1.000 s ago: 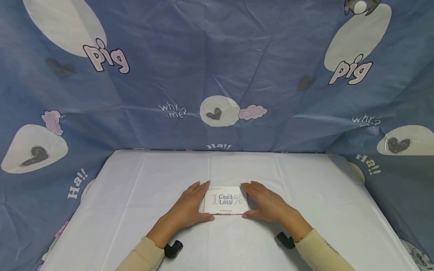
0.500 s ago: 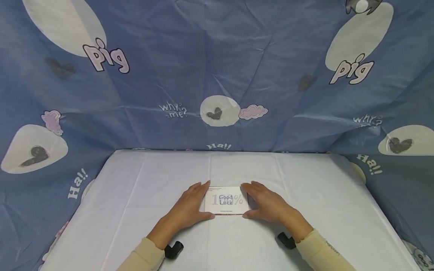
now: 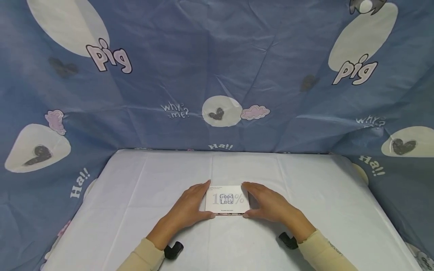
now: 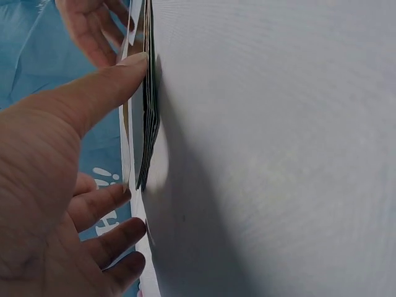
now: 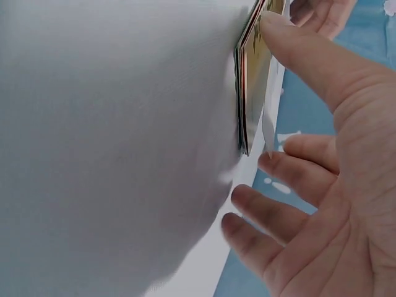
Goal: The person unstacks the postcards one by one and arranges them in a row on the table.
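Note:
A white card printed "100% Good Luck" (image 3: 226, 205) lies face up on top of a small stack of cards on the white-covered table. My left hand (image 3: 188, 205) holds the left end, thumb at the near edge and index finger at the far edge. At the right end my right hand (image 3: 269, 203) holds it the same way. In the left wrist view, several thin layers of the card stack (image 4: 148, 124) show under my thumb. The right wrist view shows the stack's coloured edges (image 5: 242, 99), with the white top card standing slightly apart from those below.
The white cloth (image 3: 162, 177) spreads around both hands. A blue printed curtain (image 3: 223, 75) rises behind the table and along both sides. A black wrist-camera mount (image 3: 173, 250) sits at the left wrist and another mount (image 3: 288, 240) at the right.
The hands keep nearly the same hold. A little more of the stack's coloured near edge shows under the white card. The whole head view has shifted slightly.

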The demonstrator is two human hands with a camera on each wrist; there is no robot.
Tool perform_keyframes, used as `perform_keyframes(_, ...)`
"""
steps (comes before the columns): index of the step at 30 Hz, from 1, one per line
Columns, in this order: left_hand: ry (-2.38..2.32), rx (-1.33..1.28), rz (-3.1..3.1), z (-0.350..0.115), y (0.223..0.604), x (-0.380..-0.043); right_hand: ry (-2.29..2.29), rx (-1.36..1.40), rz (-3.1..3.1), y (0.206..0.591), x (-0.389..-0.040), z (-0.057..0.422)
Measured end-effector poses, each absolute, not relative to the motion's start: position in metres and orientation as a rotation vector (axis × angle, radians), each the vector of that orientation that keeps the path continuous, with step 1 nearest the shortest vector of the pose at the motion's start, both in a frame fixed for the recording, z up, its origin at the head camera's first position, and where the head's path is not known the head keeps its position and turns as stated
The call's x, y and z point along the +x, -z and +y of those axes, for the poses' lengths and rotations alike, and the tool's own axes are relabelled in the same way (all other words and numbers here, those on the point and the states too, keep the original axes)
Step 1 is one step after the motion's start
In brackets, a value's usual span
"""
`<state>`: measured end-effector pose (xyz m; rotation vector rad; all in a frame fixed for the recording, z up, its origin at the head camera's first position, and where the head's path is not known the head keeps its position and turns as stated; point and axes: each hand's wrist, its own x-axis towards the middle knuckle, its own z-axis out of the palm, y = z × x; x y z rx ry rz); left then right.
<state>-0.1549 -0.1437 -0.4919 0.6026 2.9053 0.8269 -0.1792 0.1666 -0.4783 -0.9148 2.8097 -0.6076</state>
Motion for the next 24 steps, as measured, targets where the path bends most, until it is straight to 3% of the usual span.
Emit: perform_keyframes(24,-0.83,0.602,2.932,-0.146,0.488,-0.163,0.627,-0.946,2.858,0.474,-0.19,0.159)
